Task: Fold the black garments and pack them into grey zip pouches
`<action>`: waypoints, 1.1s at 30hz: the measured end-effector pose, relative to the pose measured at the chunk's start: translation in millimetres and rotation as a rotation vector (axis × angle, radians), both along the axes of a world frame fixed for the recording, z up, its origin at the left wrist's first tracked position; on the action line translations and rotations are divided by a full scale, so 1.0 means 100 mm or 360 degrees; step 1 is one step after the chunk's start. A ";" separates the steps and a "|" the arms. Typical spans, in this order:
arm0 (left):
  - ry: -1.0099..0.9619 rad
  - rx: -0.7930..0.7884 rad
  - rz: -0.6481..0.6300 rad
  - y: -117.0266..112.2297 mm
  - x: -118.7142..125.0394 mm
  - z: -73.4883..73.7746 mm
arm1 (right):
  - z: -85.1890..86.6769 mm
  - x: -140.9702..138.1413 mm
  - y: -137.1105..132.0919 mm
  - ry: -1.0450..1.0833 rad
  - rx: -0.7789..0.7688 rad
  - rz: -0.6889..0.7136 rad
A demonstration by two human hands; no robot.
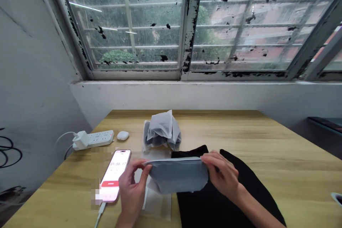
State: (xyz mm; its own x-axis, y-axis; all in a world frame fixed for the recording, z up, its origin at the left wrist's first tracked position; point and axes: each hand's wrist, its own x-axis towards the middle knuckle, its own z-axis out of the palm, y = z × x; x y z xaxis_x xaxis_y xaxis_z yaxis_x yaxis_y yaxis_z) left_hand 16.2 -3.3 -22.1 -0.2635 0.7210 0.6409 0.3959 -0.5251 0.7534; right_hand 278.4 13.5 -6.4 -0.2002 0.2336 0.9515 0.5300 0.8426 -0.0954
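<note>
The left hand (132, 192) and right hand (223, 174), fingers (211, 158) closed, pinch the ends of a soft, light folded grey cloth (177, 176), best held at its edges, above a black garment (213, 203) near the table's (294, 171) front edge.

Live from the bench: my bare left hand (133, 192) and bare right hand (221, 175) are raised, facing each other, fingers curled in a pinch, right forearm (256, 210) angling in from lower right.

Wood table (278, 149) w/ power strip (92, 139), small white case (123, 135), phone (115, 175), frosted poly bag (161, 131), black fabric (205, 210).
</note>
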 end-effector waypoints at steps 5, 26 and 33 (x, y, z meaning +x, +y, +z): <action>0.0042 -0.0028 0.0044 0.04 -0.03 0.03 | 0.08 0.02 0.04 -0.0135 -0.0102 -0.0051; 0.0590 0.0275 -0.0179 -0.02 0.10 0.16 | 0.02 -0.30 -0.11 -0.0250 -0.0368 0.0099; 0.0600 0.0294 -0.0181 -0.02 0.11 0.16 | 0.02 -0.35 -0.15 -0.0257 -0.0387 0.0114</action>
